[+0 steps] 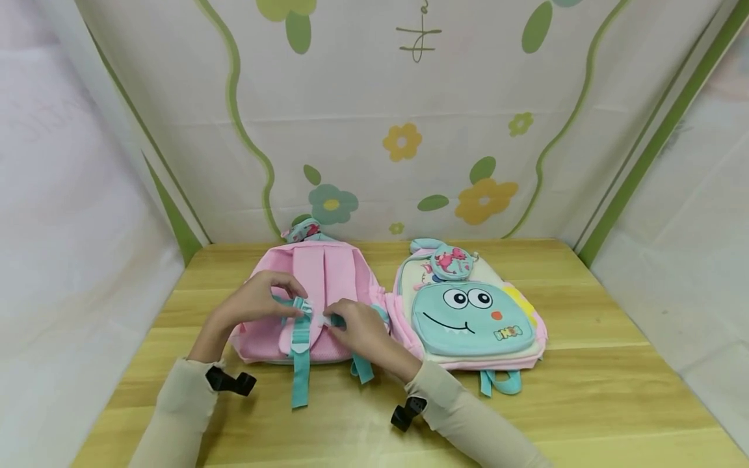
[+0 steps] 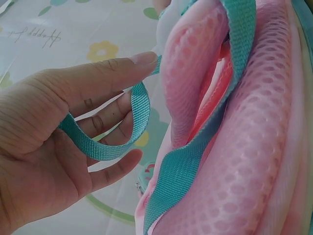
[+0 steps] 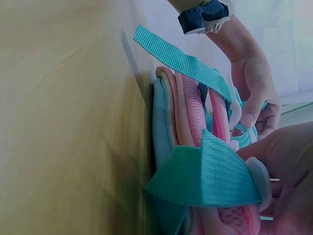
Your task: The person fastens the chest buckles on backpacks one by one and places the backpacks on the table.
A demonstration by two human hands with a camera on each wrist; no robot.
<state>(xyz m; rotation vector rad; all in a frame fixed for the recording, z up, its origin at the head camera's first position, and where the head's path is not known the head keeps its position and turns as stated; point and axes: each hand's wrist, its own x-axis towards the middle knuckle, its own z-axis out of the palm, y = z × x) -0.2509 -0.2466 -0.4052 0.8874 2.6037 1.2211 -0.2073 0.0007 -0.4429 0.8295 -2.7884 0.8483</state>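
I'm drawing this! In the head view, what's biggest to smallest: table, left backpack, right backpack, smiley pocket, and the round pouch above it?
1. Table
2. Left backpack and right backpack: they look too alike to rank
3. Smiley pocket
4. Round pouch

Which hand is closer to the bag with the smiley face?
Right. The right hand is over the pink bag, just left of the smiling bag. The left hand is farther left, at a teal strap.
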